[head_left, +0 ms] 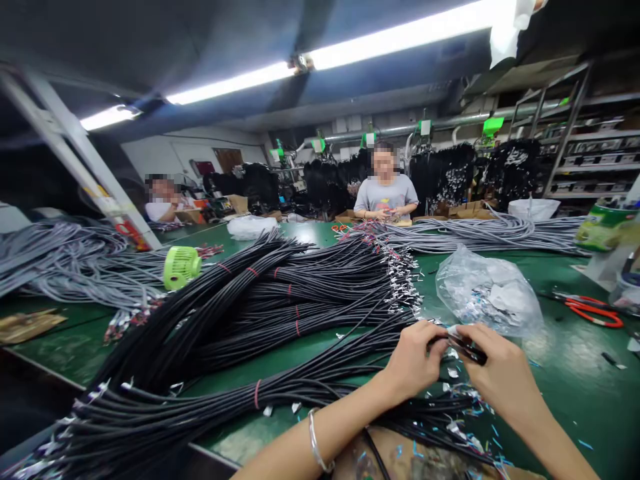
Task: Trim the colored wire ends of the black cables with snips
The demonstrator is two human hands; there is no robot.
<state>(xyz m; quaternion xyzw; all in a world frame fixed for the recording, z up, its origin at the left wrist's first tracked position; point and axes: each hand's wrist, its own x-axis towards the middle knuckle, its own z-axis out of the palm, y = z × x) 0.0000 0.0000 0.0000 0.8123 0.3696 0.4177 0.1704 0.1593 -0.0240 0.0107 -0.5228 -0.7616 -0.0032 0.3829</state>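
Observation:
My left hand (416,360) is closed, fingers pinched on the end of a black cable at the right front of the bench. Close beside it, my right hand (500,367) is closed around a small dark hand tool (469,349). The tool's exact kind is hard to make out; its tip meets the cable end between my fingers. Below my wrists lie more black cables (425,417) with stripped ends. A large pile of black cables (235,307), tied in bundles with red ties, stretches to the left. Small white and blue scraps surround my hands.
Beyond my right hand sit a clear plastic bag (487,293) of scraps and red-handled pliers (595,310). A green mini fan (181,268) and grey cables (90,260) are at left. One person (386,193) works across the bench, another (165,203) farther left.

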